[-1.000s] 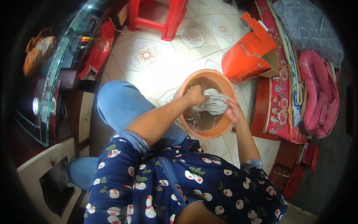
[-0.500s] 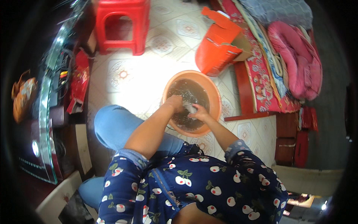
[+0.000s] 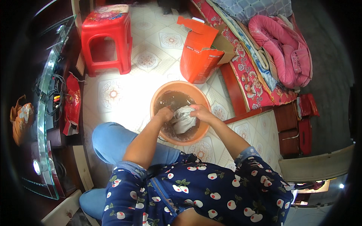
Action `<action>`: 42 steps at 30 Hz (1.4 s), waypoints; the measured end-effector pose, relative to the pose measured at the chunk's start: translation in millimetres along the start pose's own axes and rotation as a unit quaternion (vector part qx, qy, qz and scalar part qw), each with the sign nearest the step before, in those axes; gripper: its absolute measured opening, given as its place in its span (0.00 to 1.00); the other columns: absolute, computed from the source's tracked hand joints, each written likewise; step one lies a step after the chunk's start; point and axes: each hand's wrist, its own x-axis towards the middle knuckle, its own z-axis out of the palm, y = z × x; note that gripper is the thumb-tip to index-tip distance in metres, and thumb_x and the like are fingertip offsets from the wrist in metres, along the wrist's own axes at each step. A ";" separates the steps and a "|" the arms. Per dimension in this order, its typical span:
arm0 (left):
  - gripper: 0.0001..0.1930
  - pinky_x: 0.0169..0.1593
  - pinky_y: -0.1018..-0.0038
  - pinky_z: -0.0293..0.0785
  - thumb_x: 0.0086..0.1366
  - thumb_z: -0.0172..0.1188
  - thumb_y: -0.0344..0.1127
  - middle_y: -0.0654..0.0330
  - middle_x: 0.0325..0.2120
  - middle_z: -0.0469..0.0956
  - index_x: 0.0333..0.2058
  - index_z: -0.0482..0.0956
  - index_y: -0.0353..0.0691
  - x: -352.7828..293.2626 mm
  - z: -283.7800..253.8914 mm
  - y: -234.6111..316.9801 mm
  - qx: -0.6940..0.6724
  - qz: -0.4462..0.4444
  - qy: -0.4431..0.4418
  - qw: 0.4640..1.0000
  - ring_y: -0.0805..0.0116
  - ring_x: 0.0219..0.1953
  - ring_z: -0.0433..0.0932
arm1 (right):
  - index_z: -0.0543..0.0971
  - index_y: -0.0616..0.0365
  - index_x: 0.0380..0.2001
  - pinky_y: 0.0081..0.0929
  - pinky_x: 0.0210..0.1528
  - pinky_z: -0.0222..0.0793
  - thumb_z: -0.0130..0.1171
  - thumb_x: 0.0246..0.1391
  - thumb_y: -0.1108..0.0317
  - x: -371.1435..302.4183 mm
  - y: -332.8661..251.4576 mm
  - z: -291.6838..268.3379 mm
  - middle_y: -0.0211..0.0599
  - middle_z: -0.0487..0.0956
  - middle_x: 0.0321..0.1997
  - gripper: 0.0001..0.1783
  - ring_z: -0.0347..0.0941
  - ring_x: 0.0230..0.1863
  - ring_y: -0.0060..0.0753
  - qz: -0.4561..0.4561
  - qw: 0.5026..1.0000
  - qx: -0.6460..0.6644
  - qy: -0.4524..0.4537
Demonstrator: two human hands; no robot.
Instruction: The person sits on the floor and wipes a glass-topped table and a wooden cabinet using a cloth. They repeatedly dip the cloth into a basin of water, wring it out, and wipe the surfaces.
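Note:
A wet, light grey cloth [image 3: 184, 121] hangs bunched between my hands, over an orange plastic basin [image 3: 206, 130] of murky water [image 3: 171, 98]. My left hand [image 3: 165, 114] is closed at the cloth's left side, its fingertips partly hidden from view. At the upper right edge of the cloth, my right hand [image 3: 201, 112] pinches the fabric. The lower part of the cloth rests in or just above the water; I cannot tell which.
A red plastic stool [image 3: 107, 41] stands at the far left, and an orange cardboard box [image 3: 200, 56] beyond the basin. To the right is a bed with a floral cover [image 3: 249, 77] and a pink folded quilt [image 3: 281, 52]. A glass-topped cabinet [image 3: 47, 90] lines the left.
The cloth, mostly under water before, is now lifted and spread wider between my hands. The view has shifted, so the basin appears lower and further left.

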 end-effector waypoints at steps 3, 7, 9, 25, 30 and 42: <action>0.33 0.56 0.59 0.68 0.67 0.37 0.54 0.46 0.60 0.60 0.62 0.57 0.36 1.0 -2.5 -3.8 -0.151 -0.084 -0.011 0.985 0.50 0.63 0.59 | 0.72 0.71 0.50 0.26 0.51 0.67 0.51 0.45 0.75 -26.7 -61.7 -15.0 0.40 0.78 0.45 0.25 0.72 0.47 0.26 0.008 0.983 0.174 -0.065; 0.31 0.46 0.40 0.71 0.68 0.34 0.59 0.51 0.63 0.54 0.64 0.52 0.51 -29.0 -17.5 46.2 -0.433 -0.179 -0.173 0.866 0.44 0.61 0.60 | 0.69 0.74 0.50 0.30 0.56 0.66 0.48 0.41 0.79 -54.8 -82.7 -29.1 0.47 0.75 0.50 0.27 0.72 0.51 0.35 -0.022 0.935 0.352 -0.048; 0.28 0.42 0.42 0.75 0.68 0.37 0.58 0.53 0.61 0.57 0.63 0.55 0.55 -25.0 -14.7 43.1 -0.504 -0.143 -0.207 0.826 0.46 0.57 0.65 | 0.69 0.74 0.51 0.31 0.57 0.65 0.48 0.42 0.78 -48.7 -57.3 -36.9 0.48 0.75 0.50 0.28 0.72 0.52 0.37 0.000 0.911 0.410 -0.039; 0.19 0.48 0.56 0.71 0.49 0.62 0.45 0.45 0.46 0.70 0.40 0.77 0.46 -49.4 23.8 63.5 0.032 0.256 0.012 0.966 0.47 0.47 0.73 | 0.70 0.44 0.53 0.53 0.58 0.62 0.47 0.54 0.38 69.0 158.5 76.3 0.44 0.72 0.55 0.30 0.67 0.57 0.47 -0.050 0.689 0.717 -0.087; 0.21 0.44 0.55 0.74 0.57 0.57 0.49 0.44 0.47 0.69 0.46 0.71 0.46 -55.3 9.7 69.6 0.153 0.242 0.092 0.954 0.46 0.45 0.75 | 0.72 0.48 0.51 0.52 0.56 0.64 0.45 0.57 0.40 79.5 115.8 111.7 0.43 0.74 0.52 0.28 0.70 0.54 0.46 -0.063 0.699 0.708 0.081; 0.15 0.48 0.58 0.74 0.62 0.44 0.33 0.38 0.42 0.74 0.45 0.69 0.33 -10.4 1.7 25.0 0.132 0.037 0.135 0.981 0.43 0.43 0.78 | 0.74 0.57 0.48 0.45 0.53 0.68 0.53 0.59 0.49 27.1 21.2 70.8 0.41 0.76 0.50 0.24 0.73 0.50 0.40 0.182 0.824 0.519 0.134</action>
